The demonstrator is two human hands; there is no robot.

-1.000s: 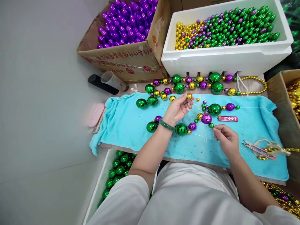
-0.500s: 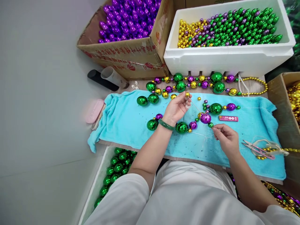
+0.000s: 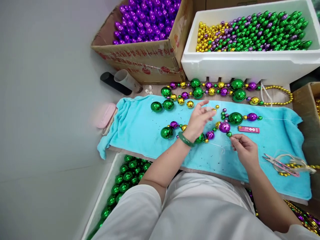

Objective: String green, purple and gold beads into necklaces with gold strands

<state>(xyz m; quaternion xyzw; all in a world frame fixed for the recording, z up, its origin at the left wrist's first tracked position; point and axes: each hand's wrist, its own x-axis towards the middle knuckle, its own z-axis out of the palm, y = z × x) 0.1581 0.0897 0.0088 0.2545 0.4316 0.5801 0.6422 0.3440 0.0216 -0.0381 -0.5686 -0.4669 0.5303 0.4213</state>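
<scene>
My left hand (image 3: 200, 120), a green bangle on its wrist, hovers over the turquoise towel (image 3: 140, 130) with its fingers pinched near a small gold bead (image 3: 214, 109); motion blurs the fingertips. My right hand (image 3: 243, 148) pinches a thin clear string just below a small green bead (image 3: 229, 134). That string carries a half-made strand of beads across the towel: a purple ball (image 3: 224, 127), a large green ball (image 3: 235, 118) and another green ball (image 3: 166, 132).
Finished strands (image 3: 212, 91) lie along the towel's far edge. Behind them stand a cardboard box of purple beads (image 3: 147, 20) and a white foam box (image 3: 250, 65) of mixed beads. Pink scissors (image 3: 280, 163) rest at right. A tray of green balls (image 3: 125, 180) sits below left.
My left hand has dropped from its raised position and shifted right toward the loose small beads. My right hand has barely moved. The camera view has slid slightly left.
</scene>
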